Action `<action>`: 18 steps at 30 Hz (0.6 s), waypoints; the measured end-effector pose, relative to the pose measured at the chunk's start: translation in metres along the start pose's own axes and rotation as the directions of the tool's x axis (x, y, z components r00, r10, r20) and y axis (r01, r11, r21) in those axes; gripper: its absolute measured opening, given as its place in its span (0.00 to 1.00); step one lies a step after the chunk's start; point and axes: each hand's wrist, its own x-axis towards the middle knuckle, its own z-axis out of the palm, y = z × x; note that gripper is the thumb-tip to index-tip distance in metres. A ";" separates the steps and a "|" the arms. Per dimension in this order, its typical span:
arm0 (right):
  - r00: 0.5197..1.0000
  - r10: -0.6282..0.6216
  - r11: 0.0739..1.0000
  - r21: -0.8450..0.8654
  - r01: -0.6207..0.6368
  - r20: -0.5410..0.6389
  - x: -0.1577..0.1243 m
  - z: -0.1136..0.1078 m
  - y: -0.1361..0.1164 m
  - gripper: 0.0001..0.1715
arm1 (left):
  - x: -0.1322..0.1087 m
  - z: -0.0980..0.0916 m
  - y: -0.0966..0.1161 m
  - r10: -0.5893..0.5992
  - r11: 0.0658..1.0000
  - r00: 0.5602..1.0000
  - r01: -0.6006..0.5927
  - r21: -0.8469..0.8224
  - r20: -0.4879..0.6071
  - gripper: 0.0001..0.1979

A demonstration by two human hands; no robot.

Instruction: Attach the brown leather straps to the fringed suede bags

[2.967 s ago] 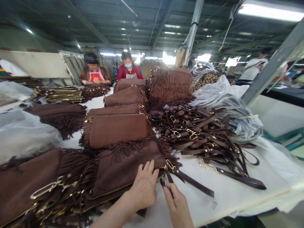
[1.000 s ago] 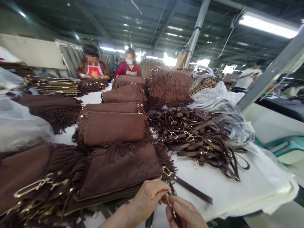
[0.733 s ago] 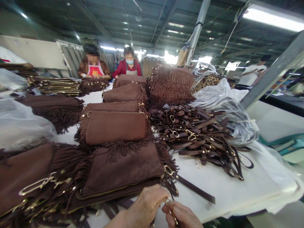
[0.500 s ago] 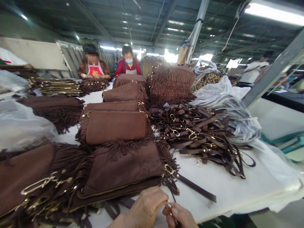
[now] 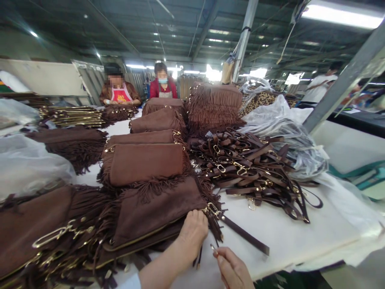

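Observation:
A dark brown fringed bag (image 5: 156, 212) lies flat in front of me, its gold zip along the near edge. My left hand (image 5: 195, 230) is closed at the bag's near right corner, fingers curled over the edge; the fingertips are hidden. Just beyond them, a gold snap hook (image 5: 213, 208) with a short dark strap (image 5: 245, 235) lies by the corner. Lower down, my right hand (image 5: 233, 267) pinches a small shiny metal clasp (image 5: 213, 249) between thumb and forefinger, apart from the bag.
More brown fringed bags (image 5: 147, 164) are stacked behind, and others with gold hooks lie at left. A heap of brown straps (image 5: 246, 164) covers the table's right side, beside clear plastic wrapping (image 5: 288, 128). Two people (image 5: 120, 90) sit across the table.
My left hand has moved forward from my right hand to the bag's corner. My hands were together around the metal piece; now they are apart, with the clasp in my right.

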 end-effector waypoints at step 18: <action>0.896 -0.381 0.803 -0.561 0.200 -0.227 0.068 0.025 -0.031 0.20 | 0.010 -0.040 -0.056 0.128 0.870 0.992 -0.114 -0.480 -0.004 0.17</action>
